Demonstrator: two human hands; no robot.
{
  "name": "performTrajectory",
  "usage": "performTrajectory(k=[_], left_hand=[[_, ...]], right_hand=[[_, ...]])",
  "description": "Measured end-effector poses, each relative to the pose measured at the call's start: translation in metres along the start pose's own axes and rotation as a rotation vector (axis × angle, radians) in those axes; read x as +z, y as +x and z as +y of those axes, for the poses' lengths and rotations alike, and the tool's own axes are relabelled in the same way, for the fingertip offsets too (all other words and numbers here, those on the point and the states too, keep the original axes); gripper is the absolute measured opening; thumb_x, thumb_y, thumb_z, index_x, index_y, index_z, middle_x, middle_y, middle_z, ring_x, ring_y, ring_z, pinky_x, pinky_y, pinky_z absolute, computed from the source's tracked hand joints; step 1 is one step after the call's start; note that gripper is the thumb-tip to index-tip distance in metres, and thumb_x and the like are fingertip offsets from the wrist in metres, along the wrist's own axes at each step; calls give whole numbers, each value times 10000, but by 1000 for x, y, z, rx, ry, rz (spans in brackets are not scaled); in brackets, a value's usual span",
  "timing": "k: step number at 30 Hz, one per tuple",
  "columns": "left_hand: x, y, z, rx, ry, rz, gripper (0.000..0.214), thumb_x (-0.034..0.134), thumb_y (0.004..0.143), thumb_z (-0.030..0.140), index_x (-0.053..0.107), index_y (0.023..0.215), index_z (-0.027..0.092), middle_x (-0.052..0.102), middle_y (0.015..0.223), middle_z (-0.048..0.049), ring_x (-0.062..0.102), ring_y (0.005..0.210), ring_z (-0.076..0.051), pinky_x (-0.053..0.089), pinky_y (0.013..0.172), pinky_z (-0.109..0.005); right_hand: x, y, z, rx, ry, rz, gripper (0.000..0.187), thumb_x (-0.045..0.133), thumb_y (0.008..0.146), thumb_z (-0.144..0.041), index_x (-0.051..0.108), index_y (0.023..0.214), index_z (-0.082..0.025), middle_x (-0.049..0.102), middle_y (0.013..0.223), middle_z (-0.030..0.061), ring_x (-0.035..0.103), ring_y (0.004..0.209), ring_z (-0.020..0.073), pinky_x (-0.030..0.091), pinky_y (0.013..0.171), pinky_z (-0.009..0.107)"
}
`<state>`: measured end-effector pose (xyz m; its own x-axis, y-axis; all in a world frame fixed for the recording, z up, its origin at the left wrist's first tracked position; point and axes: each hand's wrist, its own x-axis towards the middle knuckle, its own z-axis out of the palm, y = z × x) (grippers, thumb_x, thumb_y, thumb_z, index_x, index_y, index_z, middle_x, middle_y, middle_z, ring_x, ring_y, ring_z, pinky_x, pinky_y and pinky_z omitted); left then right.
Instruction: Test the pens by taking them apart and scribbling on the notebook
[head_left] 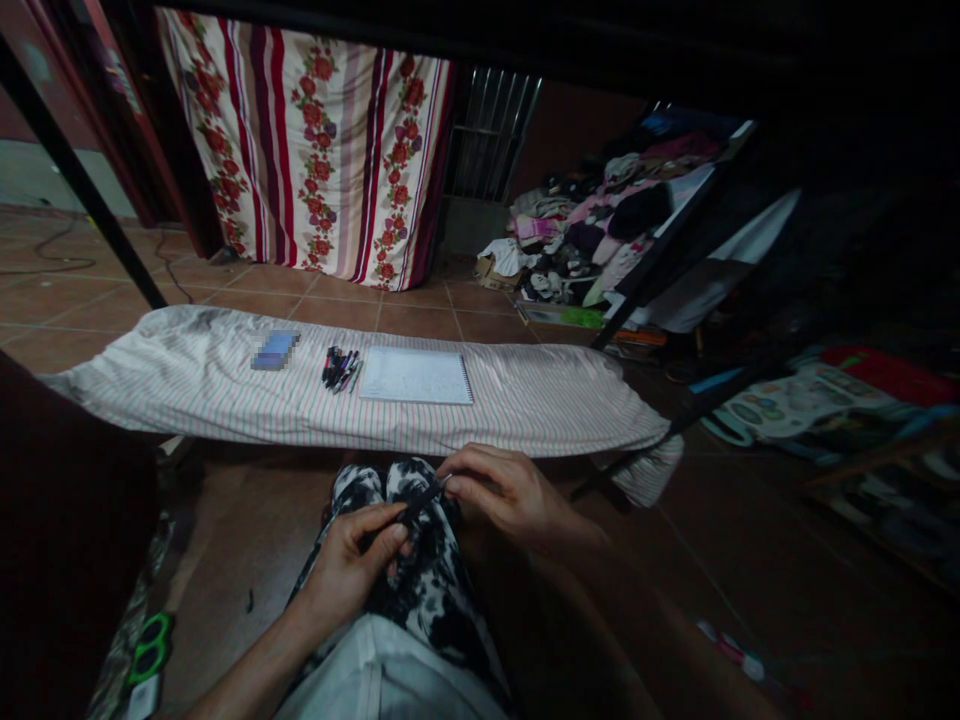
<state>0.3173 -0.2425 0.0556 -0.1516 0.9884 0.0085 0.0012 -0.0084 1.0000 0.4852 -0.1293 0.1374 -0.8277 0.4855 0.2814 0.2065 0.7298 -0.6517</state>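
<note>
Above my lap, my left hand [367, 550] is closed around a slim dark pen [424, 500]. The fingers of my right hand [499, 490] pinch at the pen's far end, where something small and light shows; its detail is too small to make out. Beyond my knees, a spiral notebook [416, 376] lies open on a low surface draped with a striped cloth [536, 390]. Just left of the notebook is a loose bunch of pens [341, 369], mostly dark. Farther left lies a blurred blue object [275, 350].
A flowered curtain [322, 150] hangs behind the cloth-covered surface. Heaped clothes [592, 220] are at the back right. Dark slanted poles [82, 170] stand at the sides. On the tiled floor, a green object [151, 648] lies at lower left and a pinkish item [731, 650] at lower right.
</note>
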Motion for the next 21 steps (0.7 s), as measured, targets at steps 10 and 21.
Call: performTrajectory(k=[10,21], left_hand=[[2,-5,6,-8,51,-40,327,537,771,419,669,737,122,554,588,0,470,445,-73,399,438,-188],[1,-9,-5,270,446,118,235,507,821,274,682,940,173,663,696,-40,621,667,-148,491,628,-224]], right_hand=[[1,-3,2,42,-54,-5,128,548,819,-260,640,841,-173,649,757,22,585,684,121,426,616,205],[10,1,-7,66,-254,14,200,449,842,-264,557,706,-165,504,605,-19,429,538,88,313,507,208]])
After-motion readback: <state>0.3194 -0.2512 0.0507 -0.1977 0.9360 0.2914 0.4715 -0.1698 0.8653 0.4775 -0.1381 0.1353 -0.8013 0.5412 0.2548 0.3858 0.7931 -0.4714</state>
